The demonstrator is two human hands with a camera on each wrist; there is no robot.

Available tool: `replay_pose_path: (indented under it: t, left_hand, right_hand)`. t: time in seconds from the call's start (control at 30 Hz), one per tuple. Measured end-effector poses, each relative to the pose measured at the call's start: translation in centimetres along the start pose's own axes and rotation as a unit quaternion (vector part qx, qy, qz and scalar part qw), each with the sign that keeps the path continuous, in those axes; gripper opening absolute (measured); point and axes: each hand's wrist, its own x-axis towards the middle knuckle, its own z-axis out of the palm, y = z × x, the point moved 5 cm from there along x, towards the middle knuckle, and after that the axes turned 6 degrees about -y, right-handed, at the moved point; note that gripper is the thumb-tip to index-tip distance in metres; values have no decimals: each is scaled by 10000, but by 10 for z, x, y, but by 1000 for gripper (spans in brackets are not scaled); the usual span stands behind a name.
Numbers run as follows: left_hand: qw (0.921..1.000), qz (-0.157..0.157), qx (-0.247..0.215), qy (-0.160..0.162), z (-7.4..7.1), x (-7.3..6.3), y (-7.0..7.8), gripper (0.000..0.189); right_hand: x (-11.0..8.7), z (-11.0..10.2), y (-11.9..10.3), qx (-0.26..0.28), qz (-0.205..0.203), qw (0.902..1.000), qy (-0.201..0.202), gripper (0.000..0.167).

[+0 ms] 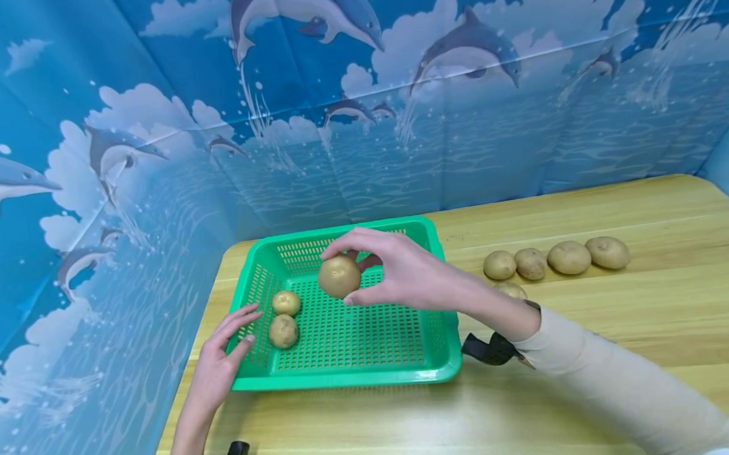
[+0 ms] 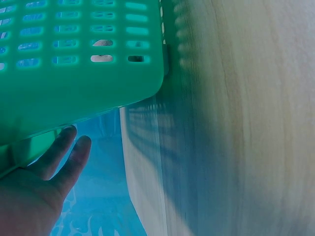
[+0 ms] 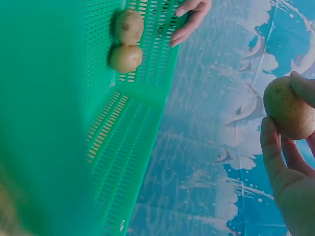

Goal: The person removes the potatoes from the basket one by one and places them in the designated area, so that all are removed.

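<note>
My right hand (image 1: 404, 267) pinches a round potato (image 1: 339, 276) between thumb and fingers, held above the green plastic basket (image 1: 372, 377). In the right wrist view the same potato (image 3: 288, 108) shows at the right edge, with fingers beneath it and the thumb on top. Inside the basket, two potatoes sit one behind the other near the left wall: a smaller one (image 1: 286, 302) and a nearer one (image 1: 283, 331). My left hand (image 1: 221, 359) rests at the basket's left rim, fingers loosely extended over it; the left wrist view shows its fingers (image 2: 69, 164) beside the basket's outer wall.
On the wooden table (image 1: 595, 380), several potatoes stand in a row right of the basket, among them one oval potato (image 1: 569, 257). Another potato (image 1: 511, 290) is partly hidden behind my right forearm. A blue dolphin-print curtain (image 1: 490, 145) hangs behind and along the left.
</note>
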Motion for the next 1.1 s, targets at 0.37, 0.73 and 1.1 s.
replay_pose_path:
  t: [0.37, 0.73, 1.1]
  left_hand:
    - [10000, -24, -64, 42, 1, -2, -1, 37]
    - [10000, -26, -81, 30, 0, -1, -1, 37]
    - [9999, -14, -124, 21, 0, 0, -2, 37]
  right_hand:
    - [-32, -4, 6, 77, 306, 9992, -256, 53]
    - [-61, -16, 15, 360, 428, 9981, 255, 53]
    - [-90, -22, 30, 851, 879, 9906, 618, 55]
